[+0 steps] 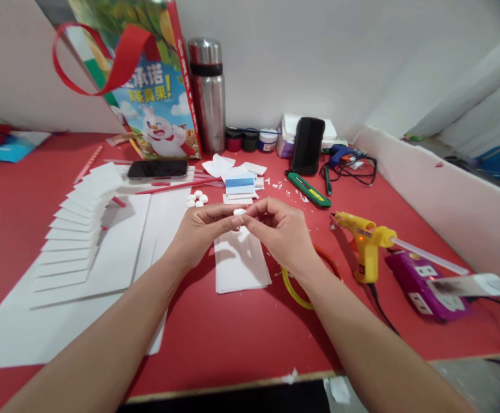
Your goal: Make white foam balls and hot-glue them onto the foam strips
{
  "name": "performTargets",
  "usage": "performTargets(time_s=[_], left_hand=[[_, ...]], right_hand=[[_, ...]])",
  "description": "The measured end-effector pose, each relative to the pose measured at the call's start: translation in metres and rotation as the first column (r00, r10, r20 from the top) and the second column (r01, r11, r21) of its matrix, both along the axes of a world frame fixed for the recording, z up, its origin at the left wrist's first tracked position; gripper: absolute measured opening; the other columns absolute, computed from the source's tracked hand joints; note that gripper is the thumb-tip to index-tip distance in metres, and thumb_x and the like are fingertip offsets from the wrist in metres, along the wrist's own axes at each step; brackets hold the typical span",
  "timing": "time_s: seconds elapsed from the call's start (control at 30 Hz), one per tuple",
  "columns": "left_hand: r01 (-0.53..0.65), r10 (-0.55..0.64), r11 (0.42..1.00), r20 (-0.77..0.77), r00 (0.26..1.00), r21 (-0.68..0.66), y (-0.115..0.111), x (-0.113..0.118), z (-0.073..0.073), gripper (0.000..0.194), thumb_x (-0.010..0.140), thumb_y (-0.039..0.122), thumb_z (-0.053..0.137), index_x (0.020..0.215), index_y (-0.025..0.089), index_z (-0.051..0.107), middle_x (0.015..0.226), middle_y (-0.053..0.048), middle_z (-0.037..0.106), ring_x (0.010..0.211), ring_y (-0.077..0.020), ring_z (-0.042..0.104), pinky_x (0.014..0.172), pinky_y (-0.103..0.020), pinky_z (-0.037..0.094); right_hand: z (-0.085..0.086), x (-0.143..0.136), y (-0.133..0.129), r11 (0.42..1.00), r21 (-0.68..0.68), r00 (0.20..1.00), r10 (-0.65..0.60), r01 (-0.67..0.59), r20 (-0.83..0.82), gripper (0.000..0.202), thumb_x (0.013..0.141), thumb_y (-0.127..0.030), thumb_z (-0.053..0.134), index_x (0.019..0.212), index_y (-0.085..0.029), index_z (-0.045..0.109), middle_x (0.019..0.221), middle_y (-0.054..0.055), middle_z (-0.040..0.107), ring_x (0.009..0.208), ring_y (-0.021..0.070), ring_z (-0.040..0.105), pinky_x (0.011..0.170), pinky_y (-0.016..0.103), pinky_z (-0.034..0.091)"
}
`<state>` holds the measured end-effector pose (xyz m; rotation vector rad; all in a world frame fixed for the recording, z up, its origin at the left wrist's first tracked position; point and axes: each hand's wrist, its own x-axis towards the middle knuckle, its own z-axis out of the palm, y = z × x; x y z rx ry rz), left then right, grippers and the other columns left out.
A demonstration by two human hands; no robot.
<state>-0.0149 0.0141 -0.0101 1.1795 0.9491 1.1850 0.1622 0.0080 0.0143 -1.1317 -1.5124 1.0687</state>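
Between the fingertips of both hands is a small white rounded piece (239, 212), too small to tell its material. My left hand (202, 229) pinches it from the left, and my right hand (279, 229) grips it from the right. Below them lies a short stack of white paper sheets (241, 264) on the red tabletop. Several similar white rounded pieces (197, 199) sit in a cluster just behind my left hand. Cut white and blue card pieces (240, 184) lie beyond my fingers.
Fanned white card steps (69, 229) stand on larger sheets at left. A yellow glue gun (365, 246) with its light on and a purple power strip (426, 287) are at right. A green cutter (309, 189), phone (157, 168), steel flask (209, 97) and gift bag (159, 109) line the back.
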Motion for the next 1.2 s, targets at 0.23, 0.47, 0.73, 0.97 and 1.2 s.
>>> performTargets(time_s=[0.23,0.47,0.73,0.97,1.2], left_hand=[[0.000,0.001,1.000,0.032,1.000,-0.025,0.0013,0.0003,-0.0030,0.026,0.073,0.029,0.090,0.099,0.025,0.085,0.090,-0.005,0.081,0.074,-0.0143,0.066,0.081,-0.032,0.056],[-0.034,0.034,0.999,0.013,0.999,-0.038,0.0005,0.0012,0.0011,0.026,0.074,0.033,0.089,0.098,0.022,0.086,0.094,-0.007,0.081,0.074,-0.0150,0.066,0.081,-0.033,0.055],[-0.004,0.004,1.000,-0.033,0.999,-0.014,-0.0010,0.0006,0.0026,0.035,0.073,0.030,0.090,0.107,0.026,0.084,0.110,-0.007,0.081,0.105,-0.0243,0.072,0.097,-0.038,0.056],[-0.034,0.035,0.999,-0.052,0.998,0.009,0.0009,0.0009,0.0023,0.028,0.077,0.032,0.088,0.104,0.026,0.084,0.109,-0.007,0.081,0.097,-0.0222,0.073,0.097,-0.038,0.055],[-0.005,0.005,1.000,0.054,0.999,-0.011,0.0021,0.0020,-0.0022,0.023,0.081,0.032,0.084,0.103,0.024,0.084,0.104,-0.006,0.081,0.084,-0.0149,0.069,0.087,-0.031,0.055]], right_hand=[[-0.0043,-0.0009,-0.0014,0.995,0.085,0.995,-0.049,0.042,0.083,0.010,0.085,-0.024,0.073,0.078,-0.017,0.070,0.075,0.001,0.070,0.057,0.0091,0.051,0.055,0.026,0.040],[-0.0048,-0.0006,-0.0031,0.996,0.094,0.997,-0.015,0.008,0.081,0.007,0.088,-0.023,0.070,0.087,-0.016,0.074,0.084,0.004,0.074,0.065,0.0123,0.060,0.061,0.027,0.046],[-0.0013,-0.0003,-0.0025,0.990,0.140,0.993,-0.032,0.016,0.112,0.008,0.088,-0.019,0.068,0.087,-0.016,0.075,0.086,0.005,0.076,0.063,0.0113,0.060,0.059,0.027,0.046],[-0.0037,-0.0003,-0.0013,0.990,0.138,0.994,-0.012,-0.004,0.112,0.009,0.089,-0.018,0.067,0.091,-0.016,0.075,0.086,0.004,0.077,0.066,0.0121,0.064,0.062,0.027,0.048],[-0.0014,-0.0013,-0.0025,0.990,0.140,0.995,0.001,-0.015,0.103,0.009,0.091,-0.019,0.066,0.089,-0.016,0.074,0.085,0.003,0.075,0.067,0.0120,0.064,0.063,0.026,0.049]])
